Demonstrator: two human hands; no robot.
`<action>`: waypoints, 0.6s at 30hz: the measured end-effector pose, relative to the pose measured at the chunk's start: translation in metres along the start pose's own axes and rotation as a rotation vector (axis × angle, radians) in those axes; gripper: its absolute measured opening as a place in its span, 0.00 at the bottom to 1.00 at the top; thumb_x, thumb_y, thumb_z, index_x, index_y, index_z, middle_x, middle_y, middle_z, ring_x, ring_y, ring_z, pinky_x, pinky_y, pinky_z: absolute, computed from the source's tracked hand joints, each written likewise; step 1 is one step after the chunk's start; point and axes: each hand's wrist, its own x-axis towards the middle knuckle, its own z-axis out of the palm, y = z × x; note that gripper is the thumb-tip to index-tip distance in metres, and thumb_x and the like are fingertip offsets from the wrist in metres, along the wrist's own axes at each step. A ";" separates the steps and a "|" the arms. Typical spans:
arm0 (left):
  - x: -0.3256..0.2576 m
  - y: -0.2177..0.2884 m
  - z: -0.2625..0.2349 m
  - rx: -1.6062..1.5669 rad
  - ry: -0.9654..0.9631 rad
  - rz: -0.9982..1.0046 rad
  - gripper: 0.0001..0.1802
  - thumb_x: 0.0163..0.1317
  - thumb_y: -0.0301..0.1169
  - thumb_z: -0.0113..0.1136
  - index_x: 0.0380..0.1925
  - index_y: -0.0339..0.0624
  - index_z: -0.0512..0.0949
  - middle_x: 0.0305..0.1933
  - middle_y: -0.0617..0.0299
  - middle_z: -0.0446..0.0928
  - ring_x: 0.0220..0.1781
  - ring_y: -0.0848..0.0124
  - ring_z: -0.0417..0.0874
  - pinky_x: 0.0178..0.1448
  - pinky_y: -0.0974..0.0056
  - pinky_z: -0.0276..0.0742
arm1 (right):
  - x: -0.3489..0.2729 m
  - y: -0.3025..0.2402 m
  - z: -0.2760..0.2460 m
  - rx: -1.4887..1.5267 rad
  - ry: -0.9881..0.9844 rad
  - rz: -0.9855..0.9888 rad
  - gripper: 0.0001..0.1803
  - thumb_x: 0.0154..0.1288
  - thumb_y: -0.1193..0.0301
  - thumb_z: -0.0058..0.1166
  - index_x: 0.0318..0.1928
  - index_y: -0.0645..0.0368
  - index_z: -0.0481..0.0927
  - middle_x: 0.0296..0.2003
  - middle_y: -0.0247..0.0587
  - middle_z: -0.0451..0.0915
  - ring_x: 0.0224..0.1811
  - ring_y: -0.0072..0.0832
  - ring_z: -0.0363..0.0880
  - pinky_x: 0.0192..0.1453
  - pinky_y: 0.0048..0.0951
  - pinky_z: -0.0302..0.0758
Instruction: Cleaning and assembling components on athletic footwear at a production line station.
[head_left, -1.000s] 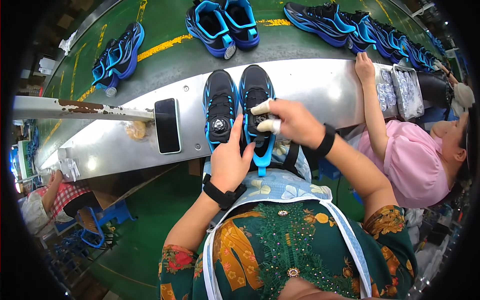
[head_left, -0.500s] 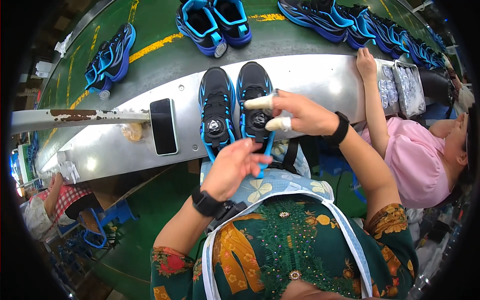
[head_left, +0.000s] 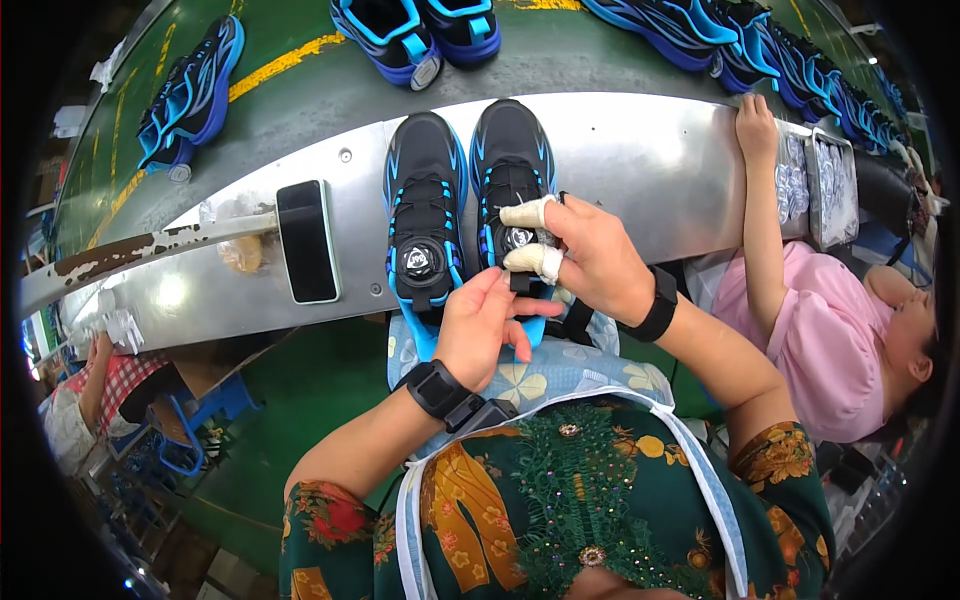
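Two black sneakers with blue trim lie side by side before me, toes pointing away: a left shoe and a right shoe. Each carries a round dial on its tongue; the left shoe's dial is in full sight. My right hand, with pale covers on thumb and forefinger, closes around the right shoe's dial, partly hiding it. At that shoe's black tongue tab, my left hand pinches with thumb and forefinger, its other fingers spread over the collar.
The shoes rest on a metal ledge beside a green belt bearing more sneakers. A phone and a chipped metal bar are at left. At right, a co-worker's arm reaches past a tray of clear pieces.
My right thumb and forefinger have closed in around the right shoe's dial. My left fingertips have come up to its tongue tab. The whole view has shifted slightly.
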 end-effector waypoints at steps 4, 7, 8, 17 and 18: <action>-0.002 0.005 0.002 0.005 -0.070 -0.003 0.19 0.77 0.35 0.38 0.56 0.32 0.69 0.52 0.54 0.78 0.51 0.59 0.84 0.24 0.70 0.79 | -0.003 -0.008 0.005 -0.034 0.190 0.011 0.19 0.55 0.65 0.68 0.46 0.57 0.80 0.30 0.45 0.77 0.31 0.42 0.78 0.35 0.37 0.74; -0.007 0.009 0.000 -0.285 -0.133 -0.064 0.19 0.77 0.36 0.39 0.57 0.33 0.69 0.53 0.55 0.77 0.55 0.59 0.82 0.27 0.68 0.81 | 0.004 -0.008 -0.019 -0.096 -0.057 0.020 0.22 0.54 0.63 0.68 0.48 0.56 0.81 0.33 0.46 0.78 0.36 0.42 0.79 0.39 0.37 0.76; -0.006 0.009 -0.002 -0.291 -0.137 -0.056 0.19 0.77 0.36 0.39 0.57 0.33 0.69 0.53 0.55 0.77 0.55 0.59 0.82 0.27 0.68 0.81 | 0.012 -0.004 -0.029 -0.067 -0.133 -0.085 0.22 0.54 0.66 0.68 0.51 0.54 0.81 0.34 0.46 0.78 0.38 0.42 0.78 0.40 0.38 0.76; 0.000 0.000 -0.003 -0.136 -0.077 -0.023 0.19 0.76 0.38 0.44 0.56 0.34 0.70 0.53 0.54 0.77 0.53 0.61 0.83 0.24 0.69 0.80 | 0.008 -0.004 -0.011 -0.070 -0.032 -0.114 0.21 0.53 0.72 0.67 0.51 0.56 0.82 0.32 0.44 0.76 0.33 0.41 0.77 0.37 0.36 0.76; 0.001 0.000 -0.003 -0.133 -0.080 -0.035 0.19 0.76 0.38 0.44 0.56 0.34 0.70 0.53 0.54 0.77 0.53 0.61 0.83 0.24 0.69 0.80 | 0.003 -0.007 -0.005 -0.068 -0.028 -0.103 0.21 0.53 0.72 0.67 0.51 0.56 0.82 0.32 0.44 0.76 0.33 0.41 0.77 0.37 0.36 0.76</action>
